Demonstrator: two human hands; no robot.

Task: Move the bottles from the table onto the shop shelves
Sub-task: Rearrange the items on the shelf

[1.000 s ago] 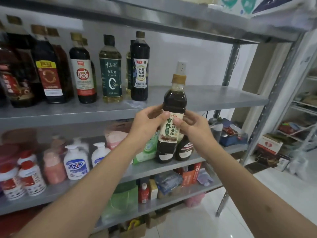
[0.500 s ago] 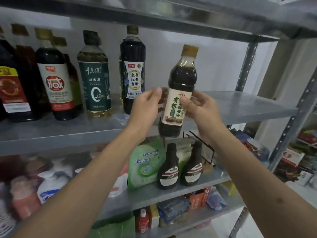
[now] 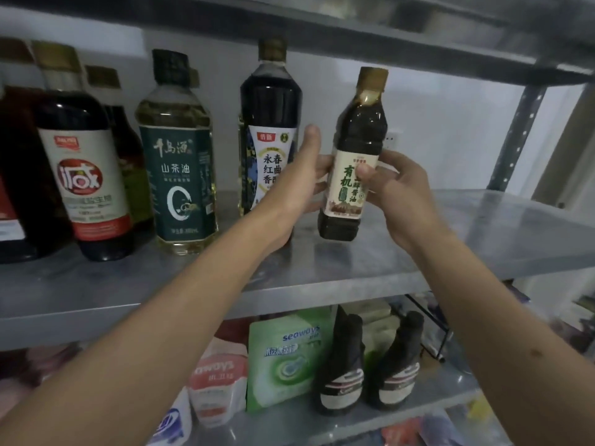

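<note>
Shelf edge: the front lip of the grey metal shelf (image 3: 322, 294) runs across below both forearms; the held bottle's base hangs above the shelf surface, behind that lip.
Open room: bare shelf surface stretches to the right of the held bottle as far as the perforated upright post (image 3: 515, 136); the upper shelf (image 3: 354, 37) sits above the cap with a gap between them.
Crowded side: to the left stand the dark vinegar bottle (image 3: 270, 123), just beside the left hand, then the green-labelled oil bottle (image 3: 177, 156) and the red-and-white labelled bottle (image 3: 83, 175), with more bottles behind.
Held bottle: the soy sauce bottle (image 3: 354, 156) is nearly upright, leaning slightly right at the top; dark liquid, tan cap, cream label with green characters.
Left grip: the left hand (image 3: 306, 178) has fingers wrapped behind the bottle's left side, thumb raised.
Right grip: the right hand (image 3: 396, 191) clasps the label area, thumb pressed on the front.
Lower shelf: two small dark bottles (image 3: 370, 365) stand beside a green refill pouch (image 3: 286, 355) and a pink pouch (image 3: 219, 387); details there are blurred.
</note>
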